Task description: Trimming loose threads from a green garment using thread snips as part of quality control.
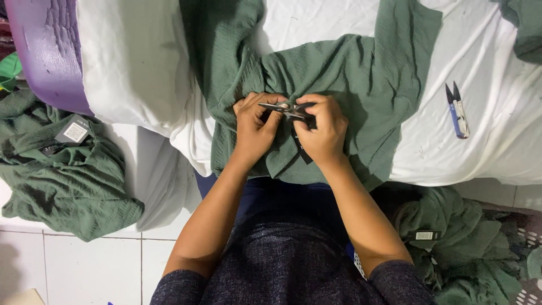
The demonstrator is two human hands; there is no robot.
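White sheet point(497, 141) covers the surface; the green garment point(350, 73) lies bunched on it. Your left hand point(254, 127) pinches its soft, limp fabric, and your right hand point(324, 130) clamps small scissors point(288, 108). Grip near the fold.

The garment point(339, 73) was dull green with a fine crinkle texture, as were the piles point(62, 181) at left and lower right. The sheet point(497, 141) under it was white. The snips point(457, 110) had blue and white handles. The tub point(48, 51) was purple. The sleeves point(282, 265) were dark navy, speckled. The floor tiles point(84, 268) were white.
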